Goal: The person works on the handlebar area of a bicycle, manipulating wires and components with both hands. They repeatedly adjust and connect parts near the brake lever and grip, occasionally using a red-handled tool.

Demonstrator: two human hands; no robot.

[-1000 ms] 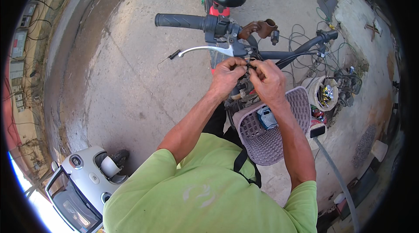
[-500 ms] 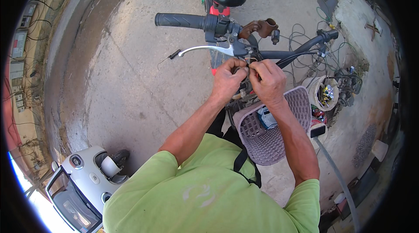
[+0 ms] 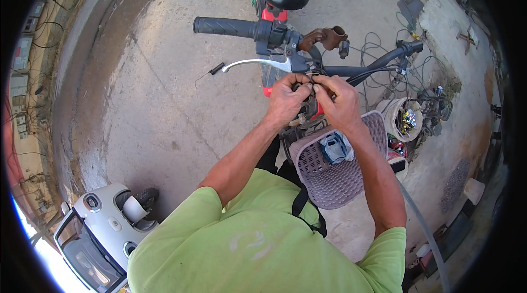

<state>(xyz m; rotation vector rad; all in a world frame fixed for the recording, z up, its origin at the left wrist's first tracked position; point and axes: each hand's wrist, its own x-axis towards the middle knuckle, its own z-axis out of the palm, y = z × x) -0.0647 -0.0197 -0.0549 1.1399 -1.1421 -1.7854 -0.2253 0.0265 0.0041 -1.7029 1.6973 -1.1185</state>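
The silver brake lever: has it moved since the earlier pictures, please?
No. The silver brake lever keeps its place against the black rod-shaped object on the concrete ground; only the whole view shifts slightly.

Pale concrete ground (image 3: 175,79), with a bike (image 3: 348,70) standing on it, as my feed shows it from here.

Taking the bike as my landmark, I see a thin black rod (image 3: 217,68) with a fine wire lying on the concrete to its left; loops of dark and green cable (image 3: 374,41) sprawl to its right; a pale bucket (image 3: 389,119) of shiny scraps stands on that side too; farther right I make out a rusty crossed piece (image 3: 467,39); well to the bike's left, toward the lower edge, a white vehicle (image 3: 104,217) stands.
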